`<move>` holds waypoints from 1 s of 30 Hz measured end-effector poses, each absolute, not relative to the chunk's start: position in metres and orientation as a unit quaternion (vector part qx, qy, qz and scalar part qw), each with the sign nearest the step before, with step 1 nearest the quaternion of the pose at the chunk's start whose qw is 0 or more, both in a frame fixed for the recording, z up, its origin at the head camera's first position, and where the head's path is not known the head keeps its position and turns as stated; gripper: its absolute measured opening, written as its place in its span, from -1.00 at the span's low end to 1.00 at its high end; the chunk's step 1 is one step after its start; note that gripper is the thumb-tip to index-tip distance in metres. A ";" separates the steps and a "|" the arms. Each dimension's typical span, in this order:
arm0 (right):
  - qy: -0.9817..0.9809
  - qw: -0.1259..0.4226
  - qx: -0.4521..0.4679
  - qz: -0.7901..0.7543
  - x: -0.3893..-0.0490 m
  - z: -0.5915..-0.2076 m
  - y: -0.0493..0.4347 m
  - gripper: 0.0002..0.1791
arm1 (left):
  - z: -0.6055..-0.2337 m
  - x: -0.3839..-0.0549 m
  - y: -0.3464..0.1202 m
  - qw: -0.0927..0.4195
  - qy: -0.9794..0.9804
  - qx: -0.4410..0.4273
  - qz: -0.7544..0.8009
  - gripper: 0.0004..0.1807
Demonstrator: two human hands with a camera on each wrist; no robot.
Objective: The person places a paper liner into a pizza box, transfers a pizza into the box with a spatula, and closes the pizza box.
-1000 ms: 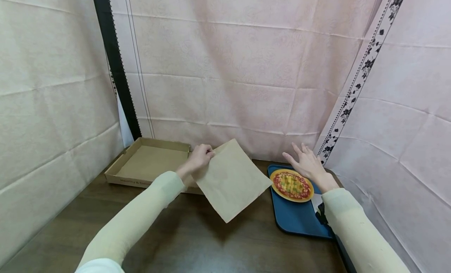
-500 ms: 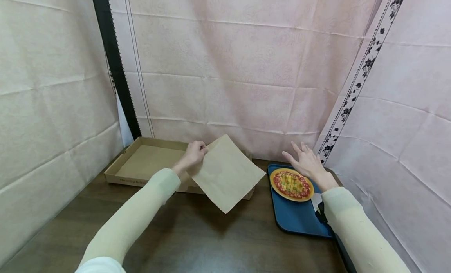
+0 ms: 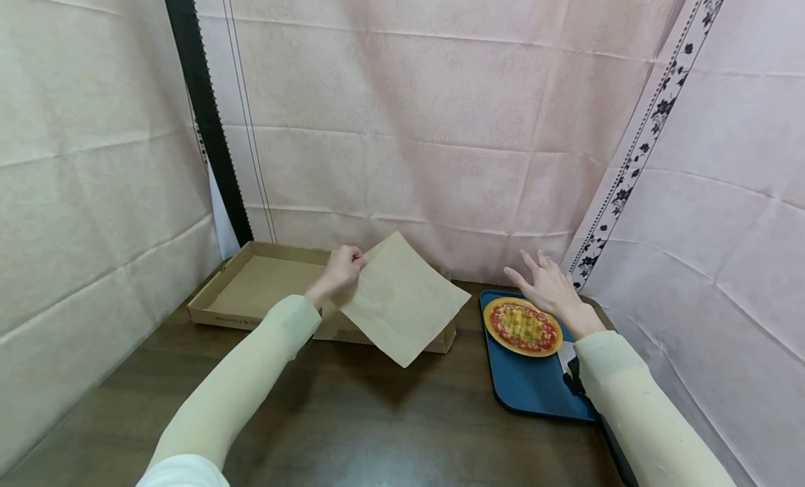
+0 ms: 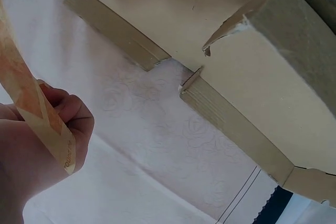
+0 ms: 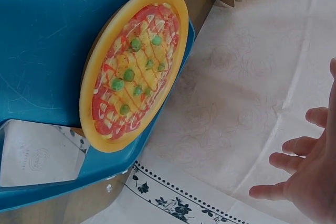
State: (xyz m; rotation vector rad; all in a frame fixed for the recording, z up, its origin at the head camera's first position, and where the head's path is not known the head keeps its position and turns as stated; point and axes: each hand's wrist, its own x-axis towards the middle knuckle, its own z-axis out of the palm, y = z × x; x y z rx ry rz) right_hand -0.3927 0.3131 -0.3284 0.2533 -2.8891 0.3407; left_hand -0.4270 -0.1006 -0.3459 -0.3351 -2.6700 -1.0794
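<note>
A: Hands?
B: Left hand (image 3: 342, 269) pinches a brown paper sheet (image 3: 405, 302) by one edge; sheet hangs tilted over the right part of an open cardboard box (image 3: 254, 288). Touching it or not, cannot tell. Right hand (image 3: 548, 290): holds nothing, fingers spread, over the far end of the blue tray (image 3: 534, 393).

A: Likely trouble?
B: One-sided grip, so free corners could fold under or snag, perhaps on the torn cardboard flap (image 4: 228, 32) in the left wrist view. Let go too soon, the sheet might slip off the box's front. Right side: a lowered wrist could knock the pizza (image 3: 523, 326) or nudge the metal server (image 5: 39, 153) beside it.

A: Surface, room?
B: Dark wood-grain tabletop (image 3: 390, 431), faint glare near the front. Pale patterned cloth (image 3: 402, 124) hung behind, more at both sides. Black band (image 3: 204, 110) at the left corner, flower-printed border (image 3: 654, 117) at the right.
</note>
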 end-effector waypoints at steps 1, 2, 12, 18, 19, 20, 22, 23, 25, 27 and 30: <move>-0.983 0.111 0.086 0.116 -0.393 -0.328 0.313 -0.09 | -0.346 -0.427 -0.101 0.121 -0.915 -0.114 -0.369 -0.74; -0.983 0.112 0.086 0.115 -0.393 -0.328 0.312 -0.09 | -0.346 -0.428 -0.102 0.121 -0.914 -0.112 -0.370 -0.74; -0.985 0.106 0.085 0.109 -0.391 -0.323 0.311 -0.10 | -0.348 -0.433 -0.112 0.119 -0.914 -0.091 -0.378 -0.76; -0.984 0.107 0.087 0.108 -0.390 -0.323 0.311 -0.09 | -0.349 -0.434 -0.118 0.110 -0.914 -0.084 -0.381 -0.74; -0.984 0.108 0.088 0.108 -0.391 -0.323 0.311 -0.09 | -0.349 -0.434 -0.119 0.111 -0.914 -0.081 -0.381 -0.74; -0.984 0.109 0.088 0.108 -0.391 -0.323 0.311 -0.09 | -0.349 -0.434 -0.120 0.113 -0.915 -0.078 -0.380 -0.74; -0.984 0.108 0.088 0.108 -0.390 -0.323 0.311 -0.09 | -0.349 -0.434 -0.121 0.116 -0.914 -0.074 -0.381 -0.73; -0.984 0.108 0.088 0.108 -0.390 -0.324 0.311 -0.09 | -0.349 -0.433 -0.121 0.115 -0.914 -0.073 -0.382 -0.73; -0.985 0.108 0.087 0.107 -0.389 -0.324 0.311 -0.09 | -0.349 -0.433 -0.123 0.117 -0.913 -0.072 -0.385 -0.72; -0.985 0.107 0.086 0.107 -0.387 -0.324 0.312 -0.09 | -0.350 -0.433 -0.124 0.114 -0.912 -0.072 -0.387 -0.71; -0.985 0.107 0.084 0.106 -0.385 -0.323 0.313 -0.09 | -0.351 -0.433 -0.127 0.110 -0.911 -0.069 -0.391 -0.71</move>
